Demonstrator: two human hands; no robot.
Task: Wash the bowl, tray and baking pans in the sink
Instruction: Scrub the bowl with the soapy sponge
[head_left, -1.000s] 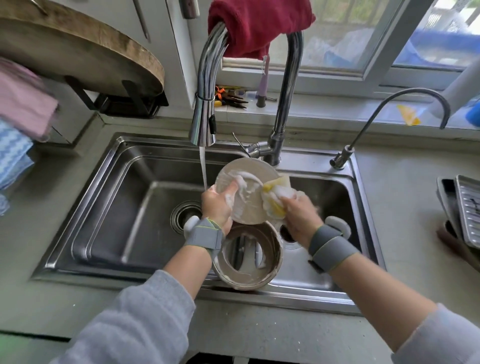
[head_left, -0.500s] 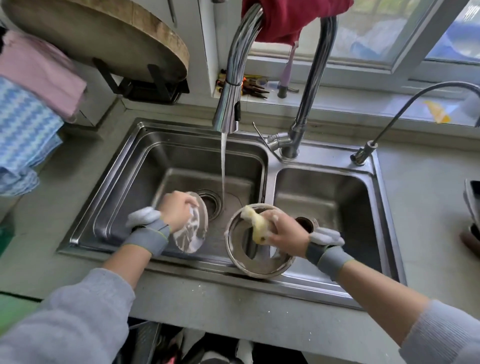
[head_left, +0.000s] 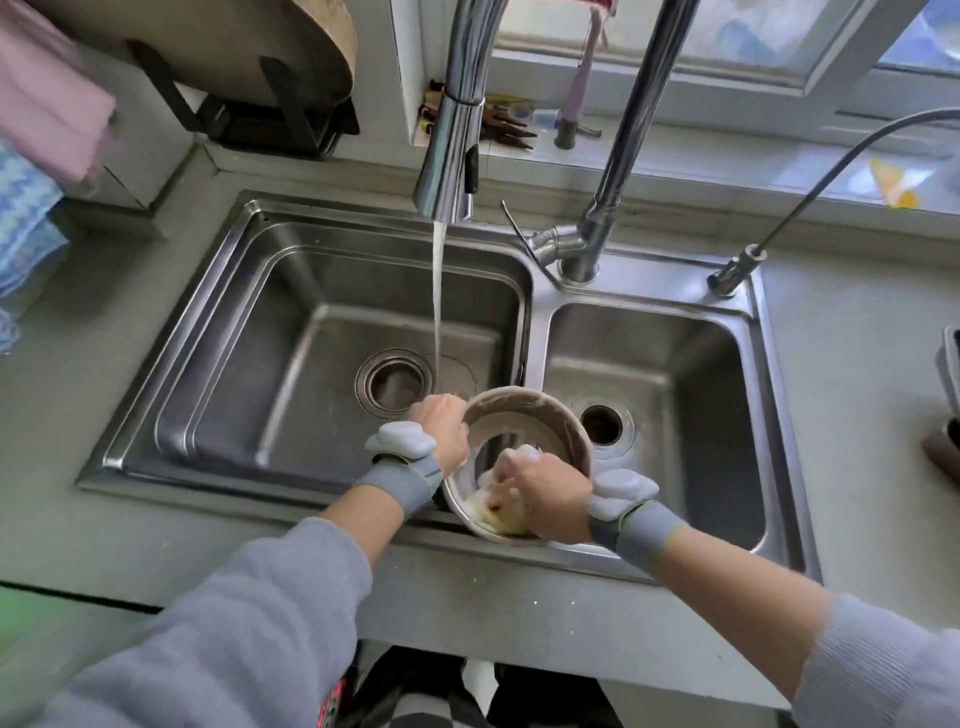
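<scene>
Fingers of the left hand (head_left: 440, 427) curl over the rim of the round baking pan (head_left: 524, 415), held tilted above the divider of the double sink (head_left: 535, 306). Right hand (head_left: 545, 491) grips a soapy yellow sponge (head_left: 501, 514) against the pan's inner wall. Water runs from the faucet (head_left: 451, 156) into the left basin.

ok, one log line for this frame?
left hand: grips round pan rim | right hand: scrubs inside with sponge | tap: running

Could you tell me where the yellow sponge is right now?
The sponge is inside the round pan, gripped by the right hand, over the sink's front rim.
</scene>
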